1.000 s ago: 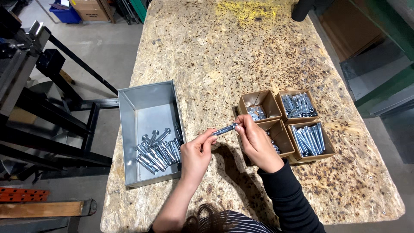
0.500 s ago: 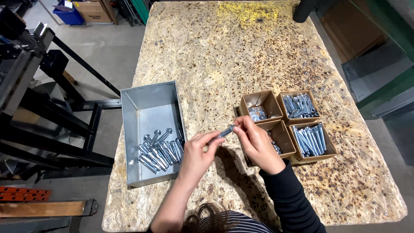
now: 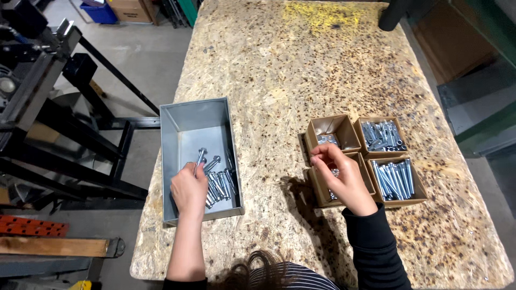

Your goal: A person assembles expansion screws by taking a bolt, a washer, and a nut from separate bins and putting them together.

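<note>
The rough, flaky chipboard table (image 3: 322, 70) carries a matt grey sheet-metal bin (image 3: 185, 121) of shiny steel bolts (image 3: 217, 180) on the left and four plain brown cardboard boxes (image 3: 333, 126) on the right.

One head-worn camera looks steeply down, close over the table (image 3: 333, 70).

Shiny silver bolts (image 3: 217, 180) lie in a grey bin (image 3: 185, 121). Brown boxes (image 3: 332, 129) sit on the speckled tan table (image 3: 301, 64).

Even overhead light, soft shadows beside the hands, sharp focus, slight wide-angle bending at edges, dimmer floor left
</note>
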